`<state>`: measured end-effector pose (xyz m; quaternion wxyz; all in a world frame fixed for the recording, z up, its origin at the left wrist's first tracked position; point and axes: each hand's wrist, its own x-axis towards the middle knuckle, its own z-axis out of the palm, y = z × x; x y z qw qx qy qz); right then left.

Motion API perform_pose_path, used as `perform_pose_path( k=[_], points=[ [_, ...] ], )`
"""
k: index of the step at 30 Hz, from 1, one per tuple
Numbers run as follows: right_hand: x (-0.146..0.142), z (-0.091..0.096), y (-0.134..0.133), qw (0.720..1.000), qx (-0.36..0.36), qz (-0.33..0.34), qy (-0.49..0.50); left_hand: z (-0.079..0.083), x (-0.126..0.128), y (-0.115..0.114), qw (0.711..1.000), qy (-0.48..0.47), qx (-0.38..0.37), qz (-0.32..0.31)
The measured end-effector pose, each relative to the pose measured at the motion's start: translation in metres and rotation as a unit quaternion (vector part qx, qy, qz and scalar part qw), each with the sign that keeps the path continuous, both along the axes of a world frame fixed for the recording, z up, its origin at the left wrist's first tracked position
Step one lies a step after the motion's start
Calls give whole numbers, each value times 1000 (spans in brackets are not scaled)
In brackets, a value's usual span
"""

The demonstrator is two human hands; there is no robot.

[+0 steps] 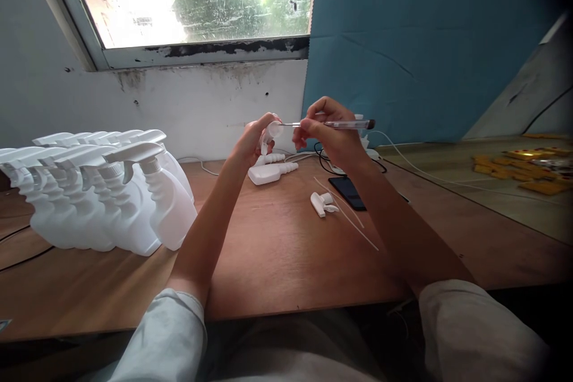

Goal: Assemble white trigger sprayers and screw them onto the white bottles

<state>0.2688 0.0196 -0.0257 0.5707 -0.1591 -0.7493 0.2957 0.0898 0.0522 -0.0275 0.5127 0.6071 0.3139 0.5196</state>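
Raised above the table, my left hand [251, 138] is closed around a white spray trigger head [274, 130], its round collar turned toward the right. My right hand [333, 128] grips a screwdriver [349, 125] with a clear handle and dark end, held level. The screwdriver's thin metal shaft reaches the collar of the spray head; whether its tip is inside, I cannot tell. Below them on the table lie another white spray trigger head [321, 204] and thin white dip tubes [353, 221]. Two white bottles [265, 174] lie on their sides behind.
Several white spray bottles [168, 209] with trigger heads stand in rows at the left of the wooden table [259, 268]. A dark phone [349, 192] lies beneath my right forearm. Cables run along the wall. Yellow pieces [528, 170] lie at the far right.
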Motion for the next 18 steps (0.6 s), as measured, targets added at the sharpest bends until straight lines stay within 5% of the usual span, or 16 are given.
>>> perform_pose_path(
  k=[8, 12, 15, 18],
  points=[
    [3, -8, -5, 966, 133, -193, -105, -1, 3, -1, 997, 21, -18, 65],
    [2, -10, -7, 938, 206, -187, -208, -3, 7, -1, 991, 39, 0, 129],
    [-3, -12, -5, 950, 182, -172, -188, -5, 8, 2, 982, 56, 30, 176],
    [-6, -13, -1, 979, 96, -150, -100, -6, 4, 4, 984, 67, 27, 160]
  ],
)
